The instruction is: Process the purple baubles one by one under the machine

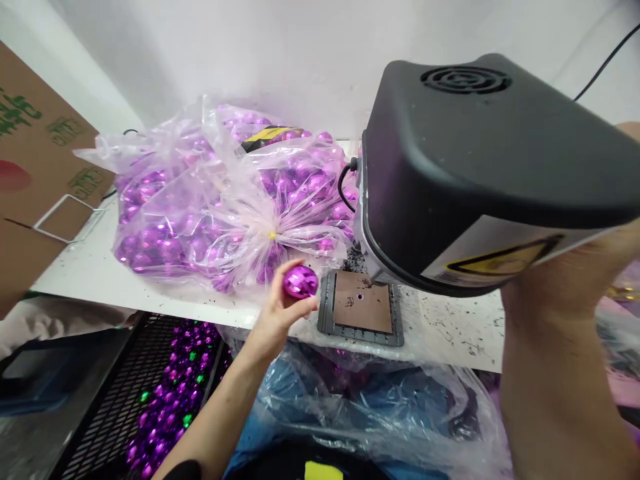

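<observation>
My left hand (278,313) is closed around a shiny purple ball (300,281), holding it just left of a small square plate with a brown middle (362,308) on the white table. Above that plate hangs the black head of a machine (475,167). My right forearm (560,360) rises at the right and goes up behind the machine head; its hand and fingers are hidden. A tied clear plastic bag full of purple balls (220,200) lies on the table behind my left hand.
A brown cardboard box (35,167) stands at the left. Below the table edge (150,300), a black mesh crate (125,393) holds several purple and green balls. Crumpled clear plastic (370,407) lies over blue material under the table. A black cable (605,63) runs along the wall.
</observation>
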### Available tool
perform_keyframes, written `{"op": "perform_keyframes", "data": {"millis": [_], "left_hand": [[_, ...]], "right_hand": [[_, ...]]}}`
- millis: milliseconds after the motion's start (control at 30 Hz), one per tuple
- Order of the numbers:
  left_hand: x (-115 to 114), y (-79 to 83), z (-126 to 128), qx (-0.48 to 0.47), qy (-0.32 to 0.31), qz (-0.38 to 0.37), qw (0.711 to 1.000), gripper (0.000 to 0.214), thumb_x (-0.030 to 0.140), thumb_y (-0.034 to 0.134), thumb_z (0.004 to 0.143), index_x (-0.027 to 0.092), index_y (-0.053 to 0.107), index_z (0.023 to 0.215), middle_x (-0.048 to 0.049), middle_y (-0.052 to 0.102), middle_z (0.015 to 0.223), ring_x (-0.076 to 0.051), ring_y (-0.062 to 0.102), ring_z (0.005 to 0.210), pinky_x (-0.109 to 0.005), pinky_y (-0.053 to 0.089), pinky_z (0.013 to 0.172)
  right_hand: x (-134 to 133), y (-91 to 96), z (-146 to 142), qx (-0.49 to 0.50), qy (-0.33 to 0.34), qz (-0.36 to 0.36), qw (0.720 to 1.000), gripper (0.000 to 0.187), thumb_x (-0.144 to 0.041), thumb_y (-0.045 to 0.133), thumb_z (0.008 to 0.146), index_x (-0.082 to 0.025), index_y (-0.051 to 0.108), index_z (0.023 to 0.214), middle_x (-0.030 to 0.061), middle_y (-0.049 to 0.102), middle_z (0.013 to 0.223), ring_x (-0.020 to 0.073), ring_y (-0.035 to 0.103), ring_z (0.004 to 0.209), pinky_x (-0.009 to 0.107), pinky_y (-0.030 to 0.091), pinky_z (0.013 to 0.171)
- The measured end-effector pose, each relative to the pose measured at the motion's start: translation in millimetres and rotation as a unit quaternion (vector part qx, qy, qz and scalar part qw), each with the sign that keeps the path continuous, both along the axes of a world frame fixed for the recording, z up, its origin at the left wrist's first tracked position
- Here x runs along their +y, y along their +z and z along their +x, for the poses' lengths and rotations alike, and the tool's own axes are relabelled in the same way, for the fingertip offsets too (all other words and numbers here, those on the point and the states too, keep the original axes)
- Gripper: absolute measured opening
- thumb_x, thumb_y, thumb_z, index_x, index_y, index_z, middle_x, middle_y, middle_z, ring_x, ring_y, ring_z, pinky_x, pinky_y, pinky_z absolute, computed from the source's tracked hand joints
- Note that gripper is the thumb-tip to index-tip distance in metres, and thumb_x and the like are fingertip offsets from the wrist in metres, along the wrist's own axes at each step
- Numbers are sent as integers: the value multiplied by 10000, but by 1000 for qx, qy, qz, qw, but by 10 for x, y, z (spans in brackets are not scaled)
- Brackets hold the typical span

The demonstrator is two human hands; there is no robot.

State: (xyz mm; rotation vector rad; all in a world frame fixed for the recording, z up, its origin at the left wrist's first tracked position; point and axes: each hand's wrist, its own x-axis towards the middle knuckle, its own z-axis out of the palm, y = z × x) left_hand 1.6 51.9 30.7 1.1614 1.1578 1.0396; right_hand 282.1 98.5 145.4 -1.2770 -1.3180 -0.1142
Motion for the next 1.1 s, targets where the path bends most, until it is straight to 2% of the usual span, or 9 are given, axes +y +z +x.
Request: {"op": "perform_keyframes", "data": {"millis": [67, 167, 300, 433, 533, 633, 733, 867, 1100], "left_hand": [[31, -106, 174, -117, -71, -90, 986, 586, 385, 805, 740, 256, 555, 1254, -34, 622, 1036, -132, 591, 803, -228, 477, 650], [99, -240, 351, -221, -91, -149, 960, 409, 437, 779, 761, 195, 614, 1047, -46, 627, 950, -138, 605, 794, -228, 476, 639], [163, -307, 376, -254, -129, -169, 944, 394, 296, 829, 715, 203, 601, 1023, -18, 633, 902, -114, 618, 694, -214, 468, 581], [185, -348, 324, -256, -139, -150, 945, 454, 328, 813, 753, 243, 614, 1152, -41, 662, 1028, -162, 678, 877, -245, 524, 711], [208, -405, 336, -202, -135, -119, 963, 509, 486, 698, 850, 250, 588, 1287, -77, 673, 1121, -192, 685, 922, -293, 545, 759], [224, -462, 399, -92, -113, -62, 987, 568, 507, 679, 864, 245, 557, 1354, -75, 687, 1136, -195, 676, 929, -288, 544, 754], [219, -493, 482, 14, -101, 11, 995, 546, 489, 673, 872, 235, 561, 1342, -79, 682, 1203, -232, 652, 1067, -348, 535, 897], [193, -485, 578, 138, -109, 117, 977, 443, 411, 639, 913, 211, 576, 1303, -97, 670, 1243, -250, 620, 1144, -425, 461, 1037], [125, -478, 674, 257, -111, 249, 927, 374, 400, 611, 936, 195, 591, 1249, -115, 669, 1210, -264, 610, 1096, -431, 470, 983]], "right_hand": [[5, -22, 7, 15, 6, 7, 1000, 616, -629, 373, 911, -36, 379, 744, -2, 246, 619, -72, 232, 632, 146, 186, 632], [-9, -37, 9, 23, 23, 21, 999, 580, -587, 375, 912, -25, 425, 777, -10, 300, 645, -81, 285, 698, 126, 256, 706], [-37, -29, -4, 38, 22, 22, 999, 513, -515, 425, 904, -18, 447, 778, -12, 331, 693, -68, 338, 823, 154, 317, 822], [-45, -24, -10, 48, 16, 27, 998, 498, -504, 419, 893, -21, 441, 773, -12, 352, 734, -60, 352, 893, 163, 309, 833], [-47, -5, -28, 50, 28, 27, 998, 495, -506, 395, 884, -23, 441, 781, -15, 373, 733, -56, 348, 878, 178, 302, 813], [-32, 22, -46, 53, 28, 14, 998, 525, -537, 407, 867, -23, 451, 768, -15, 343, 682, -56, 327, 797, 208, 293, 793], [3, 26, -43, 58, 27, 26, 998, 584, -589, 413, 842, -15, 428, 735, -15, 308, 656, -64, 310, 768, 201, 284, 774], [18, 13, -34, 57, 27, 32, 997, 594, -602, 414, 845, -18, 419, 739, -14, 308, 660, -66, 299, 771, 177, 295, 780], [-32, -20, -38, 30, 32, 36, 998, 523, -536, 371, 898, -28, 436, 790, -18, 332, 671, -75, 298, 753, 180, 298, 796]]}}
